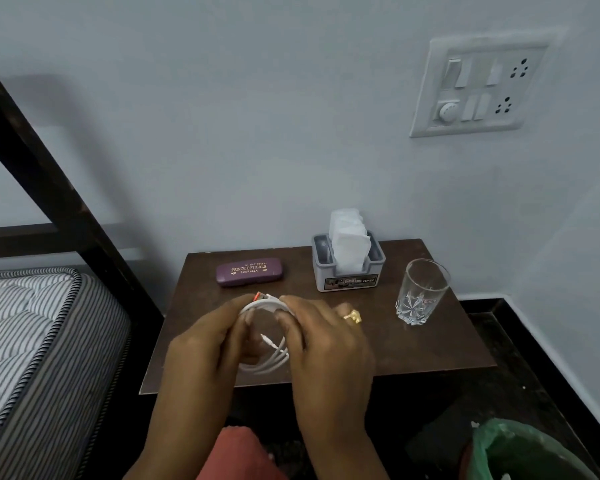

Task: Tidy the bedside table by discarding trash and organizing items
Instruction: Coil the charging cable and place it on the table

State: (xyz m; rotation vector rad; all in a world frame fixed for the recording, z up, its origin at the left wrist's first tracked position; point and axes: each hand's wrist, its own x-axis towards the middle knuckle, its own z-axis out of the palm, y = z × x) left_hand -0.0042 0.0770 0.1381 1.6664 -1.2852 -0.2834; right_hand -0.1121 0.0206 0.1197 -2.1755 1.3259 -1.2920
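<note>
Both hands are busy with a white cable, wound into a loose coil and held just above the front of the brown surface. The left hand has its fingers curled round the coil's left side. The right hand grips the top of the coil with bent fingers, and there is a gold ring on one of them. An orange-tipped plug pokes out at the top between the two hands, and a thin connector hangs loose inside the loop.

Beyond the fingers, toward the wall, a purple glasses case lies flat with its lettering up. Past the right fingers and a little further back stands a grey tissue holder with white tissue sticking up. Well off to the right of those fingers is a clear glass, upright and apart from the holder. Low down, nearer than the right wrist and to its right, sits a bin with a green liner.

Left of the left fingers there is a striped mattress and a dark bed frame. High on the wall, up and to the right of both hands, is a switchboard.
</note>
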